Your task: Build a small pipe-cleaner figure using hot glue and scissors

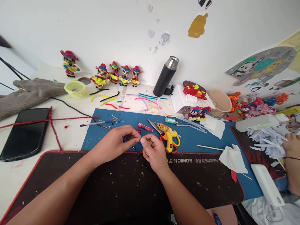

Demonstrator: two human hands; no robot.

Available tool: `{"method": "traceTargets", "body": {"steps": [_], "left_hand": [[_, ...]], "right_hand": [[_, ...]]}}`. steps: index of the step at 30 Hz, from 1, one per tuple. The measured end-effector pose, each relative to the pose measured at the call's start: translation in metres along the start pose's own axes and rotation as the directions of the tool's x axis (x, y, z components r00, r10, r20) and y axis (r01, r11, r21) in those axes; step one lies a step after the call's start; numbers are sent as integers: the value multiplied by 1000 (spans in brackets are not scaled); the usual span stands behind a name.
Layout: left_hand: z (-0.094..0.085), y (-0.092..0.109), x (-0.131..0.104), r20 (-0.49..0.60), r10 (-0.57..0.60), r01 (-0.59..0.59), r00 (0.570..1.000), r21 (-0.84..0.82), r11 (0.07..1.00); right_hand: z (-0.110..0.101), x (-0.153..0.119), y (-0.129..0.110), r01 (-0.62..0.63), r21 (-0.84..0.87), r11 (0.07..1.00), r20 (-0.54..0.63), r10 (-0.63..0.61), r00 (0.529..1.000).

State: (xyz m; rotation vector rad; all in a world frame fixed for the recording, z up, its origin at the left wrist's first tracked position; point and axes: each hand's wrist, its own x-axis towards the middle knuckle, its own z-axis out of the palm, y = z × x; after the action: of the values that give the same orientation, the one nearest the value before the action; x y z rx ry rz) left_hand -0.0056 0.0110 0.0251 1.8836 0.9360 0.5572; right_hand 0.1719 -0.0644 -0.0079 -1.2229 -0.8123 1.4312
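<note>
My left hand (118,139) and my right hand (153,151) meet over the front edge of the blue mat (103,137). Both are closed in a pinch, fingertips together on something too small to make out. A bit of dark red shows just behind the left fingertips, partly covered by them. Beyond the hands lies a pink lighter (145,127). To the right of my right hand rests a yellow and orange glue gun (172,140), with pointed scissor blades (154,126) beside it.
Fuzzy dolls (102,76) and a black thermos (166,76) stand along the wall. Coloured pipe cleaners (147,98) lie behind the mat. A phone (24,134) is at left, under red pipe cleaners. Another person's arm (292,165) rests by paper strips (267,140) at right.
</note>
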Motion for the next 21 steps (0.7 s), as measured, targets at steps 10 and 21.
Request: {"method": "traceTargets", "body": {"steps": [10, 21], "left_hand": [[-4, -1, 1, 19, -53, 54, 998, -55, 997], [-9, -13, 7, -81, -104, 99, 991, -74, 992]], "right_hand": [[2, 2, 6, 40, 16, 999, -21, -40, 999], [-24, -29, -13, 84, -289, 954, -116, -122, 986]]}}
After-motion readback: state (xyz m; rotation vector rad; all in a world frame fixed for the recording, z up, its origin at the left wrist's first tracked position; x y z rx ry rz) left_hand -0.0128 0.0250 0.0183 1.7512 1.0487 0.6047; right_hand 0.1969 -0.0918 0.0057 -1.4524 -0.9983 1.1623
